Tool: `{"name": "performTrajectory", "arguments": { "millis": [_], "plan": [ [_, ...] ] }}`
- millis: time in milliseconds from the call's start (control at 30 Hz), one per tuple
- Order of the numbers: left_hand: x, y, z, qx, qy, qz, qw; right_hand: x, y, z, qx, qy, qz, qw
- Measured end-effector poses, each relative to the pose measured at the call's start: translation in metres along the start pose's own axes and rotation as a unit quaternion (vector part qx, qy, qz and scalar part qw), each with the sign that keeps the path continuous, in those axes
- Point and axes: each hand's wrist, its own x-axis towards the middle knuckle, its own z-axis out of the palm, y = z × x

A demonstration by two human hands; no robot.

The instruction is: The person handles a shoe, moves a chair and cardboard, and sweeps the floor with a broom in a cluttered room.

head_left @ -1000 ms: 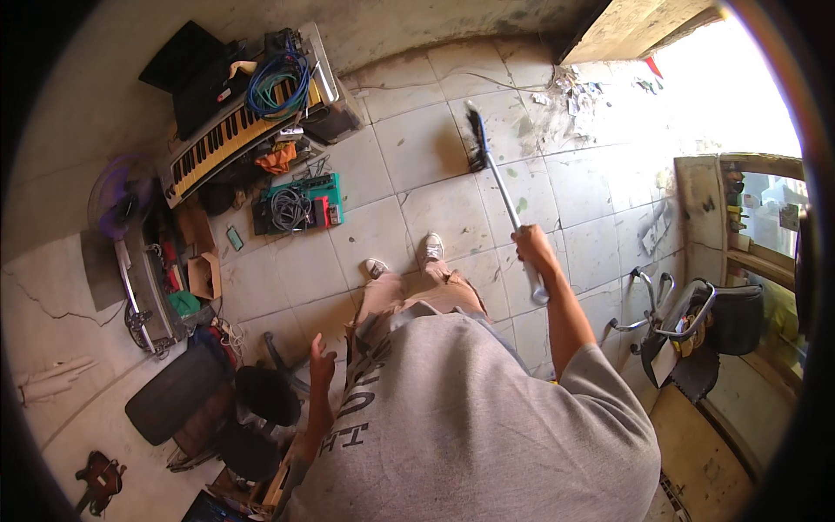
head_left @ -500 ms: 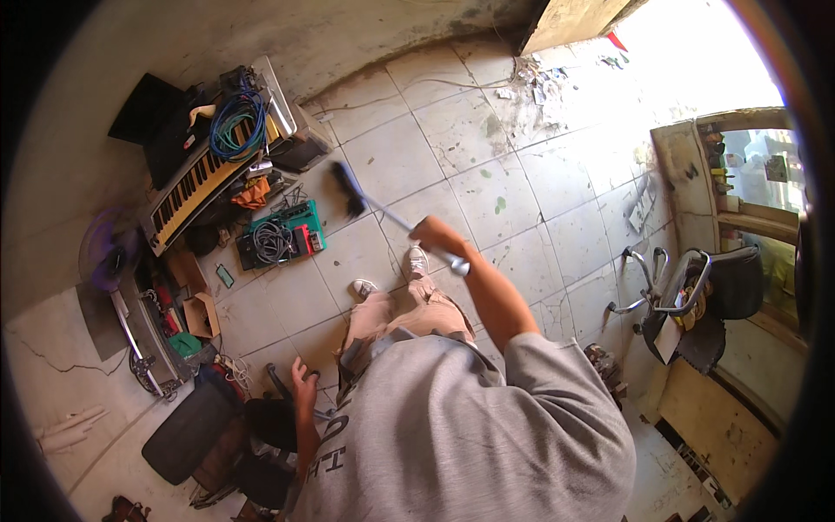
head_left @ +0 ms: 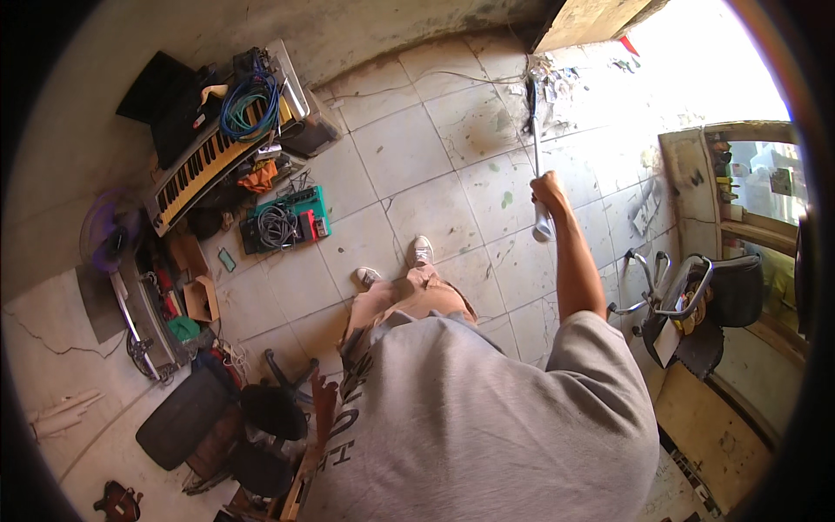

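My right hand (head_left: 546, 190) is closed round the pale handle of a broom (head_left: 537, 152), with my arm stretched out ahead and to the right. The handle's thick white end sticks out behind my fist. At its far end, the narrow dark broom head reaches the near left edge of a heap of litter (head_left: 564, 85) on the tiled floor. My left hand (head_left: 323, 402) hangs low by my left side, next to a black chair (head_left: 275, 412). Its fingers look stretched out, and nothing shows in them.
To the left stand a keyboard (head_left: 187, 191) with coiled cables (head_left: 248, 113), a green case (head_left: 315, 202), a phone (head_left: 227, 259) on the floor, an open cardboard box (head_left: 202, 298) and a fan (head_left: 111, 244). Metal-framed chairs (head_left: 683, 300) stand at right. A door (head_left: 591, 22) is beyond the litter.
My right hand has swung the broom forward and to the right, from bare tiles near the green case to the litter. My left hand has dropped back closer to my side.
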Motion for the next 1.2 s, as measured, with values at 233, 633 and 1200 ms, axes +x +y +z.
{"name": "performTrajectory", "arguments": {
  "millis": [233,633,1200],
  "plan": [
    [0.026,0.001,0.003,0.081,-0.052,0.114,0.989,-0.146,-0.001,-0.023,0.092,-0.217,0.003,0.972],
    [0.052,0.072,-0.028,-0.019,-0.009,0.004,1.0,-0.056,0.118,0.004,-0.02,-0.246,-0.112,0.963],
    [0.085,0.045,0.002,-0.048,-0.109,0.02,0.993,-0.22,0.074,0.003,0.04,-0.346,0.017,0.937]
  ]
}}
